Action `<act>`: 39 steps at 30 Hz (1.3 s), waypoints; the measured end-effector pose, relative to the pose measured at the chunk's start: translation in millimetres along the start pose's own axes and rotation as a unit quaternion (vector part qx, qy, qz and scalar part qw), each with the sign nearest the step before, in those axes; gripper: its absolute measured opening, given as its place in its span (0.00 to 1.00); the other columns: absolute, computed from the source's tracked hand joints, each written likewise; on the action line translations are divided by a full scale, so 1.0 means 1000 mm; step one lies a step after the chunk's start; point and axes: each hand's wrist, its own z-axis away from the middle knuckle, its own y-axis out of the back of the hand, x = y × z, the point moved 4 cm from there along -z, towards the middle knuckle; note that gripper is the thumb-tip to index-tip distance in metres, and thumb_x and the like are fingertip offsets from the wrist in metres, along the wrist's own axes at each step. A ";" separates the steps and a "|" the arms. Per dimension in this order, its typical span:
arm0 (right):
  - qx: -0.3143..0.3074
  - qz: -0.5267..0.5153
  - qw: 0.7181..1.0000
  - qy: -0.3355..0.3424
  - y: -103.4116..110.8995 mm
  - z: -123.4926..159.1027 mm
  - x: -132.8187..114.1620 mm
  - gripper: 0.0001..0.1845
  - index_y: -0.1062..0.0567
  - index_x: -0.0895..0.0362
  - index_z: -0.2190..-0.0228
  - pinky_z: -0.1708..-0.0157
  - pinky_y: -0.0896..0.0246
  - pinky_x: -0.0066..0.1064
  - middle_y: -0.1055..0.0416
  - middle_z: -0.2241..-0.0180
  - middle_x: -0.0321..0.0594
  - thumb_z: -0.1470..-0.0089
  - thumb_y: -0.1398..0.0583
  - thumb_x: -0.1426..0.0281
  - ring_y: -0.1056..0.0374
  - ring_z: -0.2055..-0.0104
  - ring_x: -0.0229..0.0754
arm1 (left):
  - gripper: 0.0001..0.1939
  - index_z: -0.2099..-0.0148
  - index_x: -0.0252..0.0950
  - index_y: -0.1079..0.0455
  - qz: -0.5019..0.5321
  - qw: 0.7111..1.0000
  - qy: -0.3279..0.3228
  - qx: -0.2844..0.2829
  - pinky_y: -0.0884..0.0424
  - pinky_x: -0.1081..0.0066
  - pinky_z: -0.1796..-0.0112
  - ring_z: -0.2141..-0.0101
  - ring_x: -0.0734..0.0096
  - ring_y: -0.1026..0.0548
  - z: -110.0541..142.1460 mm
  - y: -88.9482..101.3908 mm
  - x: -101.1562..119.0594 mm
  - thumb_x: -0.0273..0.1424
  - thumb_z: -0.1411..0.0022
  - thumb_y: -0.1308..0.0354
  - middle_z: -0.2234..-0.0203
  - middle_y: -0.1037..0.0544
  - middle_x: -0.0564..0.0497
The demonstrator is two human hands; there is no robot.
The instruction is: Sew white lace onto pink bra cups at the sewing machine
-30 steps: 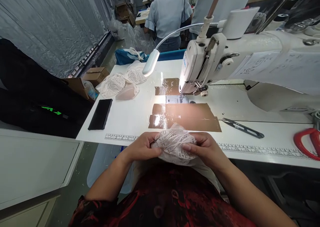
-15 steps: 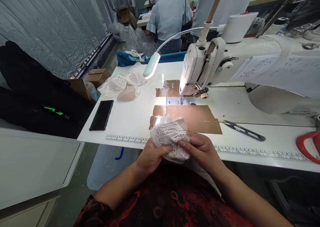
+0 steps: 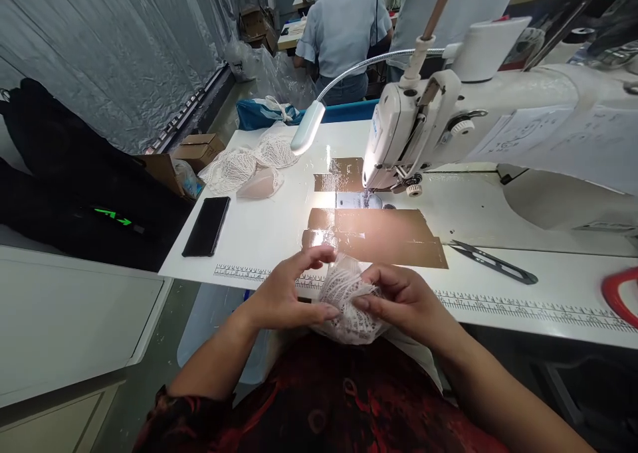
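Observation:
A crumpled white lace piece [image 3: 349,300] sits between both hands at the near edge of the white sewing table [image 3: 259,234]. My left hand [image 3: 286,293] curls round its left side, with the thumb under the lace and the index finger arched above it. On the right side my right hand [image 3: 403,300] pinches the lace with thumb and fingers. Brown tape strips [image 3: 379,234] lie on the table just beyond the lace, under the head of the white sewing machine [image 3: 448,127].
A black phone [image 3: 206,217] lies at the table's left. More lace cups [image 3: 249,164] are piled at the far left. Thread snips [image 3: 493,262] and a red-handled tool [image 3: 621,297] lie to the right. A gooseneck lamp [image 3: 309,127] lights the table. Another person [image 3: 343,34] stands behind.
The lace was lifted toward the tape, then came back down to the table edge. My left hand has shifted from under it to cupping its left side, index finger raised.

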 end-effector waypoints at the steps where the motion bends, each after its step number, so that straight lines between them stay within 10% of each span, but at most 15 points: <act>1: -0.002 0.035 0.999 0.019 -0.004 -0.001 -0.002 0.09 0.25 0.56 0.73 0.75 0.40 0.27 0.28 0.75 0.35 0.52 0.34 0.64 0.35 0.74 0.36 | 0.33 0.41 0.39 0.37 -0.016 1.000 0.008 -0.017 0.36 0.64 0.48 0.49 0.58 0.31 -0.002 -0.003 0.001 0.34 0.49 0.33 0.48 0.29 0.45; 16: 0.054 0.175 0.982 0.046 -0.006 -0.011 -0.005 0.14 0.30 0.57 0.79 0.75 0.43 0.28 0.29 0.76 0.38 0.47 0.39 0.62 0.36 0.74 0.38 | 0.10 0.60 0.33 0.29 -0.194 0.979 -0.065 -0.014 0.36 0.74 0.68 0.72 0.74 0.31 -0.010 -0.013 0.004 0.34 0.37 0.46 0.71 0.25 0.51; 26: 0.068 0.185 0.980 0.020 0.006 -0.019 0.000 0.16 0.30 0.57 0.78 0.79 0.47 0.26 0.34 0.79 0.34 0.51 0.36 0.59 0.42 0.77 0.34 | 0.17 0.75 0.35 0.45 -0.216 0.972 -0.083 -0.028 0.46 0.73 0.73 0.77 0.77 0.43 -0.024 -0.020 0.002 0.31 0.33 0.55 0.80 0.40 0.56; 39: 0.066 0.194 0.979 0.019 0.013 -0.024 -0.013 0.13 0.29 0.57 0.76 0.77 0.47 0.26 0.34 0.78 0.34 0.46 0.40 0.61 0.42 0.76 0.34 | 0.12 0.57 0.32 0.31 -0.144 0.987 -0.057 -0.043 0.35 0.73 0.67 0.69 0.73 0.30 -0.039 -0.022 0.003 0.34 0.40 0.44 0.69 0.26 0.50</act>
